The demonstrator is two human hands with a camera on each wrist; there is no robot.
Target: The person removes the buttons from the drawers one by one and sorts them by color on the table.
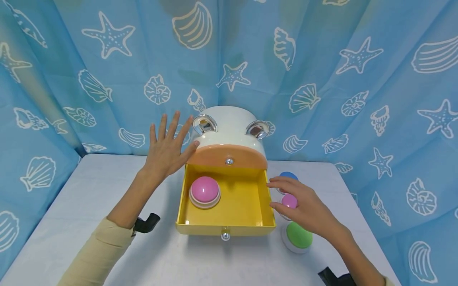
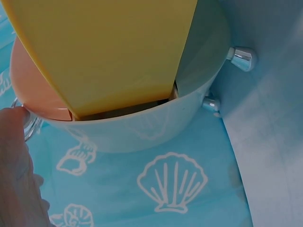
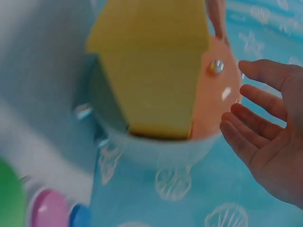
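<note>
the drawer (image 1: 229, 200) is pulled out with one pink button (image 1: 204, 191) already inside; blue (image 1: 288, 176), pink (image 1: 289, 201) and green (image 1: 299, 235) remain on the table beside it. the right hand (image 1: 304, 206) hovers relaxed over them, seemingly holding none. the left hand (image 1: 168, 149), spread flat, steadies the cabinet (image 1: 229, 133). the drawer's long axis points toward the person.

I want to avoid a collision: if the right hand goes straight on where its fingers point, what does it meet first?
Most likely the right wall of the yellow drawer; the right hand points left at it, fingertips almost touching, though depth is unclear.
</note>
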